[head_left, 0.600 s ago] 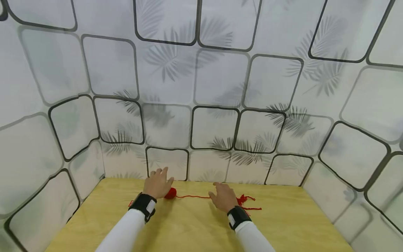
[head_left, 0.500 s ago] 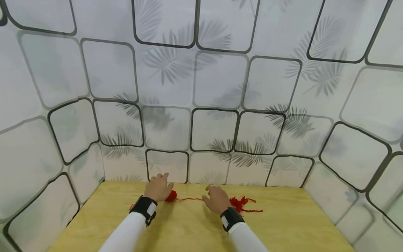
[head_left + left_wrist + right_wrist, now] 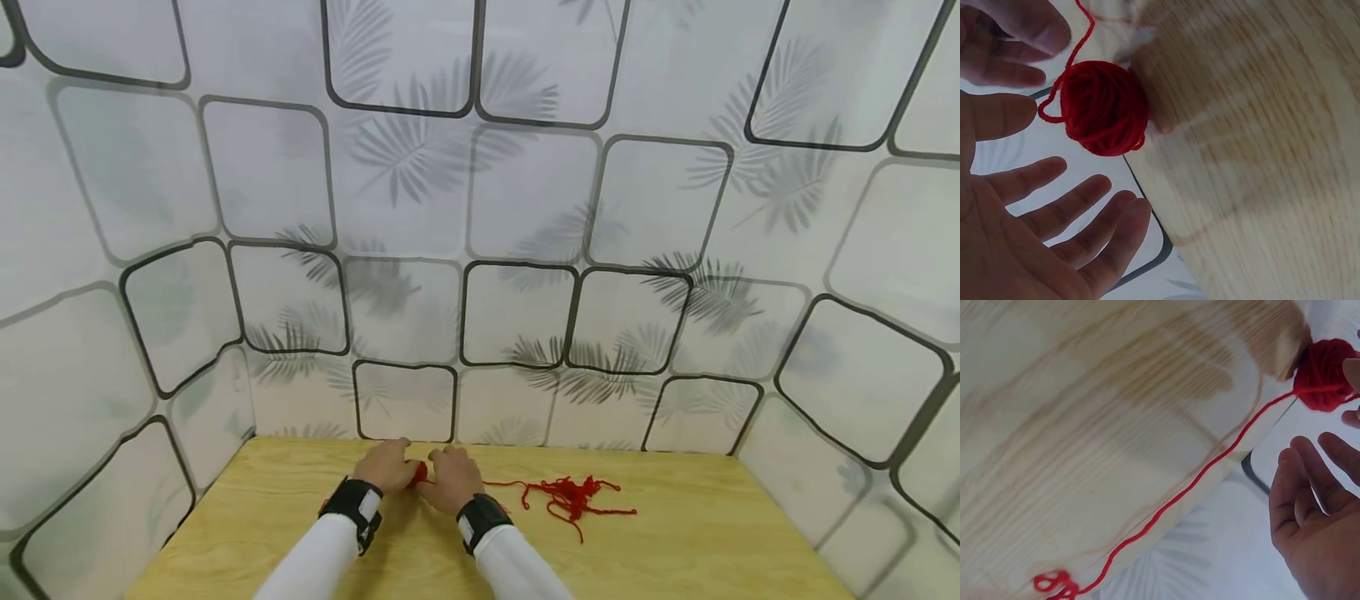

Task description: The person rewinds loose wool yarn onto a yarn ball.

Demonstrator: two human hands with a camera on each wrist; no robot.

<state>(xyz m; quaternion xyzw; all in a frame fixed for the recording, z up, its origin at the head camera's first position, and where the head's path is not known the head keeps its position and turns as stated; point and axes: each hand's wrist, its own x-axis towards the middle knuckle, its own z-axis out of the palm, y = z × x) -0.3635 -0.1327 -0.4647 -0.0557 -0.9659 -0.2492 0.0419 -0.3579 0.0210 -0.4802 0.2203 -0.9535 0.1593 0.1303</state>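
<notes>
Red ball [image 3: 1104,107] on table [image 3: 697,525], near far edge, between left hand [image 3: 385,467] and right hand [image 3: 452,479]. At left: fingers extended and spread apart, thumb partly in front of ball in right wrist view; cannot tell whether touching. At right: fingers loosely bent, some bunched close together, just beside ball; contact again unclear. From ball, single strand [image 3: 1179,495] running past right hand to red tangle [image 3: 573,496], well to the right, loose ends splayed over wood grain. On both arms: dark wristbands, white sleeves. Behind table: pale wall [image 3: 525,200], rounded dark outlines, grey leaf prints.
</notes>
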